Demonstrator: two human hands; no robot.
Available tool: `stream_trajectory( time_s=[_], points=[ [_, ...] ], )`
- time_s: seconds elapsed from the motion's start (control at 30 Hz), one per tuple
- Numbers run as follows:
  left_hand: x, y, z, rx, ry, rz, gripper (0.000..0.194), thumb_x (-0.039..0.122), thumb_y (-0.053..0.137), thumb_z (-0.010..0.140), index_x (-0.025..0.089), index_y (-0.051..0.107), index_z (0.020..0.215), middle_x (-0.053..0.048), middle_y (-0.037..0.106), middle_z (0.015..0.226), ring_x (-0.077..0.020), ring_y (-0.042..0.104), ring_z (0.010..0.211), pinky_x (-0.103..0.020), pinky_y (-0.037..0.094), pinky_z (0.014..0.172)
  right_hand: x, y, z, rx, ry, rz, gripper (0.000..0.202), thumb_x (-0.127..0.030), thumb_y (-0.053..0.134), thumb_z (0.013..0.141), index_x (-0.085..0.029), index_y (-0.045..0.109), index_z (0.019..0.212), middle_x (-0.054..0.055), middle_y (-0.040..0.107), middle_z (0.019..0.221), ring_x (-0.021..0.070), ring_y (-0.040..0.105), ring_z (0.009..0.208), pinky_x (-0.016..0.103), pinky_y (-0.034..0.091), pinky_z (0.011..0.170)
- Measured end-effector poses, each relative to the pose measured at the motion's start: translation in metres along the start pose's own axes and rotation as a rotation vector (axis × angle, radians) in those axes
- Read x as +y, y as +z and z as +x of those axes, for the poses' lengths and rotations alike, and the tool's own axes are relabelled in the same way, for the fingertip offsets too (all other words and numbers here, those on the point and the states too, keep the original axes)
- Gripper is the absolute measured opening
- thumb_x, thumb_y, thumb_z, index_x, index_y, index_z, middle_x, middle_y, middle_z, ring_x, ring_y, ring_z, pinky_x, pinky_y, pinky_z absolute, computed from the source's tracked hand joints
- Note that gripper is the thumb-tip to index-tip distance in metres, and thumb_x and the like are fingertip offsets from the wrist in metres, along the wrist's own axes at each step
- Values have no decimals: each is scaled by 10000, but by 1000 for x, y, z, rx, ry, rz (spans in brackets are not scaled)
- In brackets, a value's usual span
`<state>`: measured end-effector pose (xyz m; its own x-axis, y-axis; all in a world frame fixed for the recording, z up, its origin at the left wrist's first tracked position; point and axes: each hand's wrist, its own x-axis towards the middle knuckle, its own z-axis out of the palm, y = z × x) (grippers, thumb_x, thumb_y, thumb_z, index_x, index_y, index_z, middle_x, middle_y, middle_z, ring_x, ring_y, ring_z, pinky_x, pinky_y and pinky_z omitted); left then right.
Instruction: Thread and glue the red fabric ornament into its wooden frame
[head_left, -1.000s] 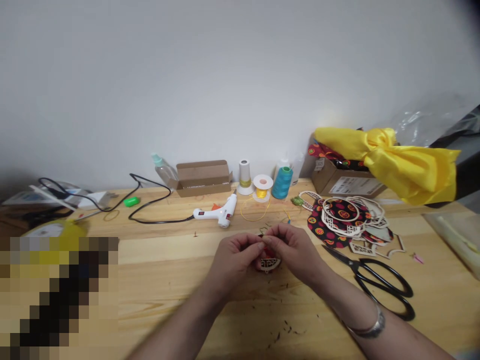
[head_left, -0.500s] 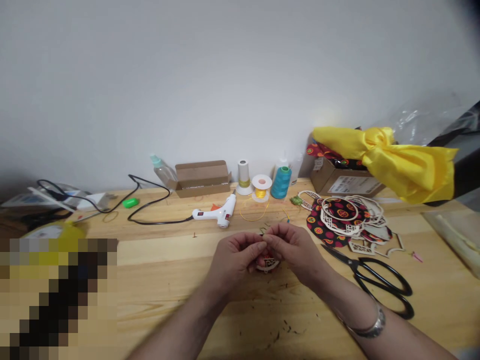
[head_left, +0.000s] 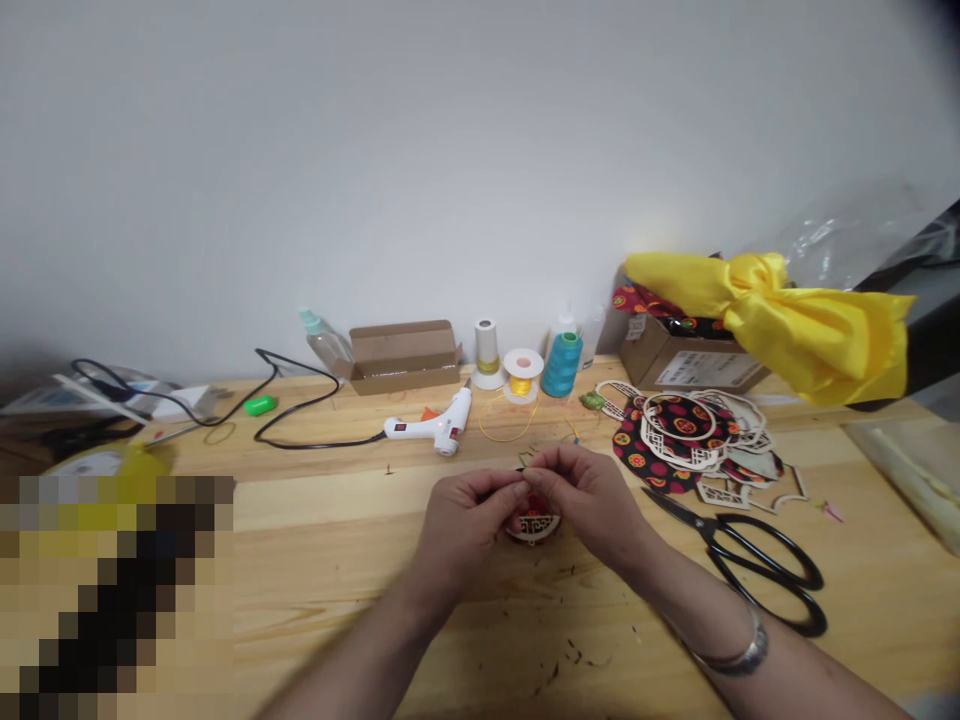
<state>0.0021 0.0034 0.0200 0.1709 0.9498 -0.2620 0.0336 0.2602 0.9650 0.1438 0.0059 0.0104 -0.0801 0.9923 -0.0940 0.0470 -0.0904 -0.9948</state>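
Observation:
Both hands meet over the table around a small round ornament, a pale lattice frame over red and dark patterned fabric. My left hand is closed on its left side, thumb on top. At its upper edge, my right hand pinches with thumb and forefinger, touching the left fingertips; what lies inside the pinch is hidden. A thin olive cord shows just beyond the fingertips. Black-handled scissors lie to the right of my right hand, beside a pile of lattice frames and patterned fabric pieces.
A white glue gun with a black cable lies behind my hands. Along the wall stand an open cardboard box, a yellow thread spool and a teal thread cone. Yellow cloth drapes over a carton at right.
More of the ornament's red fabric and lattice now shows below my fingers. The fingertips have shifted slightly, and both hands stay together in the same place.

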Motion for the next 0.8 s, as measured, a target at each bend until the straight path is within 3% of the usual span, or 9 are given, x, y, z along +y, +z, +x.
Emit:
stream_trajectory(
  time_s=[0.2, 0.67, 0.8],
  points=[
    [2, 0, -1, -15, -4, 5, 150, 245, 643, 657, 127, 707, 725, -5, 612, 539, -81, 444, 467, -191, 327, 447, -4, 2, 0, -7, 69, 77, 173, -292, 643, 655, -139, 564, 664, -42, 534, 514, 69, 444, 442, 194, 347, 430],
    [-2, -1, 1, -68, 1, -103, 114, 227, 634, 662, 132, 691, 685, 10, 585, 539, -74, 427, 472, -193, 319, 467, -5, 3, -1, -37, 84, 150, 201, -307, 666, 632, -142, 557, 668, -44, 529, 516, 68, 434, 445, 197, 324, 433],
    [-3, -2, 1, -83, 18, -132, 117, 223, 615, 687, 126, 680, 683, 19, 547, 527, -70, 405, 482, -191, 306, 473, -5, 4, -2, -44, 88, 133, 235, -363, 613, 692, -146, 535, 650, -51, 487, 487, 64, 388, 426, 192, 291, 414]
  ],
)
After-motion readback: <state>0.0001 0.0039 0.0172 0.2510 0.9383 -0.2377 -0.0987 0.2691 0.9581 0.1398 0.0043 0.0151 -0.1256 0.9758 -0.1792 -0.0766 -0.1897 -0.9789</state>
